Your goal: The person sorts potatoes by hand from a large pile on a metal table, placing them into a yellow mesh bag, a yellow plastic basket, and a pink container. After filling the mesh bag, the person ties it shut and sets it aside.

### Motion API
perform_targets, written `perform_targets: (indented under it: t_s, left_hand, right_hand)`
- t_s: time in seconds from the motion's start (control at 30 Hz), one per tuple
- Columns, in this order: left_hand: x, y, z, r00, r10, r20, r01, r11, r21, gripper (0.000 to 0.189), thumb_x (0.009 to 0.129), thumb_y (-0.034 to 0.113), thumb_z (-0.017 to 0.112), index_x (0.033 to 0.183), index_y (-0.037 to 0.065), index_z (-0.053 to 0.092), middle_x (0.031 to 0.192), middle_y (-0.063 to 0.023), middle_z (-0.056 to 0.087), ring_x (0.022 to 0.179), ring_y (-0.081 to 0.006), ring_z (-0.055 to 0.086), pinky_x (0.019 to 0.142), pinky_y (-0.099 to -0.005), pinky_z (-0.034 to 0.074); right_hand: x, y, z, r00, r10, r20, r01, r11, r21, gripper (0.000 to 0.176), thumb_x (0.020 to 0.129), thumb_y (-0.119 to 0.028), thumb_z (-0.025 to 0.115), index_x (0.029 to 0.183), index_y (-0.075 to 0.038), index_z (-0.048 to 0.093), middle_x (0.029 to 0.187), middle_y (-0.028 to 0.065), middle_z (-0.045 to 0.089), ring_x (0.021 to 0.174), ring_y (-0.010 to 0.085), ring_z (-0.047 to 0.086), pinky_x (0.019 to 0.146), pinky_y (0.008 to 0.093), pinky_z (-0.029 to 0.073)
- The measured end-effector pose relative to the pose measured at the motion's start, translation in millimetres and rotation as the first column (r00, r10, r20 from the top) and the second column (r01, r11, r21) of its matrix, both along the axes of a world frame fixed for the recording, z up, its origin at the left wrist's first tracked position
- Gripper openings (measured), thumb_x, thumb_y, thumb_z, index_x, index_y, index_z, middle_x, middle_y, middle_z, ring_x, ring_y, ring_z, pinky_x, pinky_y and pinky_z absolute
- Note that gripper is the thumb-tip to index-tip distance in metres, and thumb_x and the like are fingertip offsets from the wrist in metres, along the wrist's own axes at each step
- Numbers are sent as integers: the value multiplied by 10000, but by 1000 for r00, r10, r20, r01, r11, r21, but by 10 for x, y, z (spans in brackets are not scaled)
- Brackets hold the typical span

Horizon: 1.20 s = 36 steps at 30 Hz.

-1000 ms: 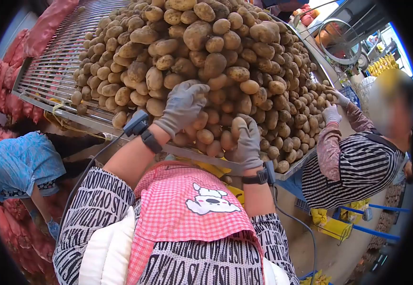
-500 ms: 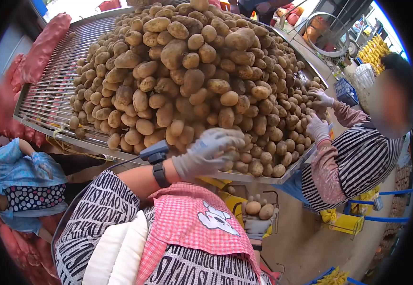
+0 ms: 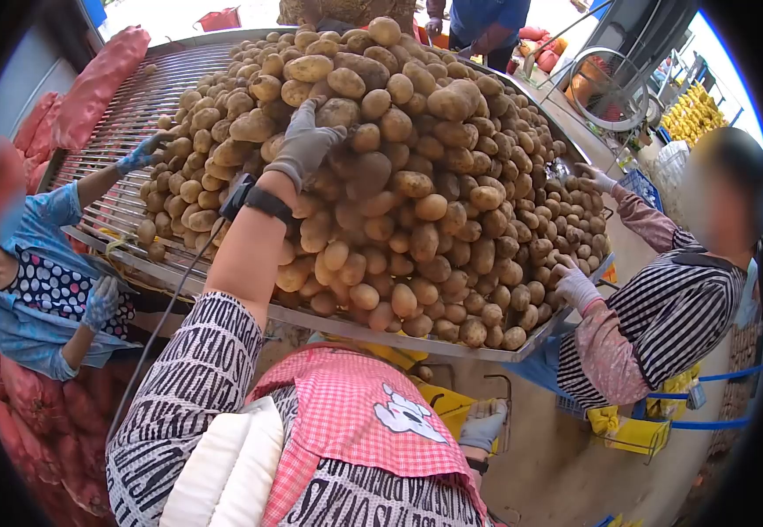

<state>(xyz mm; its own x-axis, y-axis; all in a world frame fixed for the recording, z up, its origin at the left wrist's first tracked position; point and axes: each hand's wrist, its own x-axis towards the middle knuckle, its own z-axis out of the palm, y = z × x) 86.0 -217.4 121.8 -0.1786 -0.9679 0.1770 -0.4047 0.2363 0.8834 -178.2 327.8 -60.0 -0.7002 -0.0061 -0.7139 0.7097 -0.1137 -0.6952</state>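
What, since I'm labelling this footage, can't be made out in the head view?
Head view:
Potatoes directly under the left hand: covered by its glove.
Slatted table, middle: buried under potatoes.
Far person in blue, head: cut off by the top edge.
Striped-top co-worker, face: blurred.

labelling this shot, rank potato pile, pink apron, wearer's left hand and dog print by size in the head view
1. Potato pile
2. Pink apron
Left hand and dog print: too alike to rank
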Motion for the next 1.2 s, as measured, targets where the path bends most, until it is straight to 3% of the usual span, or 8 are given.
perform_targets:
  t_s: [0.13, 0.2, 0.4, 0.53, 0.93, 1.0, 1.03, 1.2]
  left_hand:
    - [337, 317, -71, 841, -84, -535, 149, 986, 78, 641, 904, 142, 689, 1474, 46, 412, 1388, -178, 534, 1270, -298, 539, 1093, -413, 423]
    - [564, 554, -4, 341, -153, -928, 532, 845, 56, 528, 969, 117, 599, 1462, 42, 426, 1392, -143, 542, 1256, -274, 555, 1089, -418, 438]
    - [1064, 1273, -155, 94, 96, -991, 732, 668, 134, 531, 1005, 239, 550, 1475, 42, 400, 1420, -126, 532, 1304, -269, 529, 1087, -466, 446]
    - [1292, 1732, -502, 63, 145, -987, 788, 600, 138, 620, 964, 319, 610, 1482, 56, 393, 1437, -133, 518, 1327, -281, 512, 1086, -470, 446]
    - [1527, 2111, -1327, 198, 262, -945, 862, 412, 295, 945, 689, 404, 890, 1467, 125, 431, 1391, -113, 546, 1242, -277, 554, 1031, -436, 480]
    - [1521, 2100, -1289, 192, 227, -955, 873, 405, 272, 932, 698, 411, 886, 1461, 117, 439, 1393, -114, 545, 1245, -278, 553, 1027, -425, 485]
    - [1531, 2094, -1307, 190, 233, -954, 874, 403, 273, 932, 698, 411, 886, 1461, 117, 439, 1393, -114, 545, 1245, -278, 553, 1027, -425, 485]
    - [1583, 2062, -1403, 185, 275, -943, 889, 362, 280, 933, 714, 426, 872, 1461, 85, 429, 1406, -122, 533, 1265, -281, 542, 1059, -433, 462]
  right_hand:
    - [153, -787, 668, 878, 267, -397, -263, 963, 65, 399, 1007, -302, 532, 1327, -65, 509, 1293, 64, 531, 1149, 205, 542, 1038, 357, 444]
    - [197, -1174, 886, 666, 470, -580, -545, 837, 51, 298, 1023, -181, 538, 1278, -27, 540, 1276, 69, 549, 1139, 178, 560, 1018, 313, 463]
    - [525, -2552, 1699, -16, 628, -778, -816, 442, 373, 364, 966, -113, 643, 1306, -2, 578, 1238, 100, 621, 1090, 167, 620, 969, 309, 508]
    - [623, -3512, 1994, -438, 450, -779, -676, 406, 615, 380, 897, -112, 679, 1253, 0, 609, 1203, 167, 629, 1103, 272, 630, 964, 348, 507]
    - [545, -5161, 1721, -444, 671, -594, -485, 377, 789, 598, 822, -319, 723, 1338, -52, 581, 1300, 183, 608, 1242, 342, 551, 1074, 393, 431]
    - [435, -5045, 1681, 177, 658, -732, -953, 302, 41, 507, 878, -227, 704, 1336, -57, 570, 1283, 135, 627, 1206, 261, 587, 997, 381, 492]
    - [371, -4988, 1672, 470, 671, -573, -874, 263, -408, 465, 905, -180, 694, 1334, -60, 564, 1274, 111, 637, 1187, 220, 604, 959, 374, 522]
    - [529, -4445, 1891, 587, 680, -440, -716, 183, -674, 445, 901, -181, 717, 1293, -21, 577, 1238, 127, 639, 1164, 237, 612, 887, 324, 563]
